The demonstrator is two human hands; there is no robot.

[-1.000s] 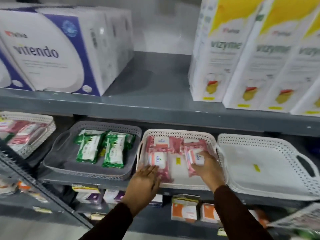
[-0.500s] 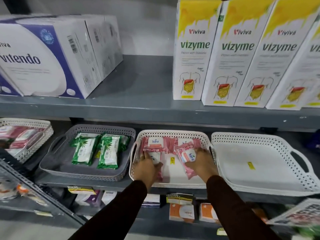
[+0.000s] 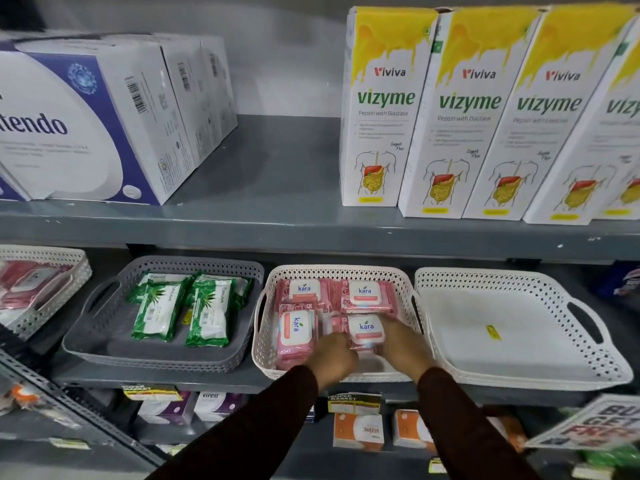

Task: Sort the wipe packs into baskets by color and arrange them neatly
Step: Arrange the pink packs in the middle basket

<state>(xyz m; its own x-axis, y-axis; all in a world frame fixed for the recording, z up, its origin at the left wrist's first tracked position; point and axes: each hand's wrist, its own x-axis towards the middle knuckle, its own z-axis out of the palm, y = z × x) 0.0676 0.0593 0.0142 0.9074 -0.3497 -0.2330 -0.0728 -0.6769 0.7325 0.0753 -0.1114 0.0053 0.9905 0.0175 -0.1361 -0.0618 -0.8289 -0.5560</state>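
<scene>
Arranging: pink wipe packs inside the white basket (image 3: 337,271) at 6 o'clock of the view, on the middle shelf (image 3: 311,233).
Step in hand: tidying, by my reading; the colour sorting of this basket looks done, since only pink packs lie in it.
Left hand (image 3: 330,356): curled, knuckles up, pressing at the near left edge of the front right pack (image 3: 365,329); fingertips hidden, so whether it pinches the pack I cannot tell.
Right hand (image 3: 403,341): laid on the same pack's right side, fingers wrapped round its edge, holding it.
Pink packs: four show, two at the back side by side, one at the front left (image 3: 296,332) turned lengthwise, and the held one at the front right, slightly skewed.
Green packs (image 3: 183,310): lying in the grey basket (image 3: 104,344) at 9 o'clock of the white one, apart from both hands.
Empty white basket (image 3: 519,341): at 3 o'clock, just beside the pink one.
Far-left basket (image 3: 45,306): holds more pink packs, partly cut off.
Next move calls for: squaring the held pack against its back neighbour and lining the front row up, probably turning the front left pack to match.
</scene>
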